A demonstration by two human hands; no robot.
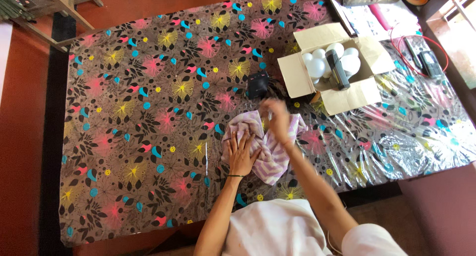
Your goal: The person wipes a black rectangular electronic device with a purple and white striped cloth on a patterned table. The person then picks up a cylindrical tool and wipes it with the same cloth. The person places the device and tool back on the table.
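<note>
**Hands on a striped cloth**

The left hand lies flat, fingers spread, on the pink-and-white striped cloth at the near middle of the floral table. The right hand is blurred above the cloth; its grip cannot be told. An open cardboard box of white bulbs stands near.

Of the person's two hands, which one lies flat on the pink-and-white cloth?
The left hand, with a thin dark band at its wrist, lies flat with fingers spread on the cloth. The right hand is raised above the cloth and blurred.
</note>
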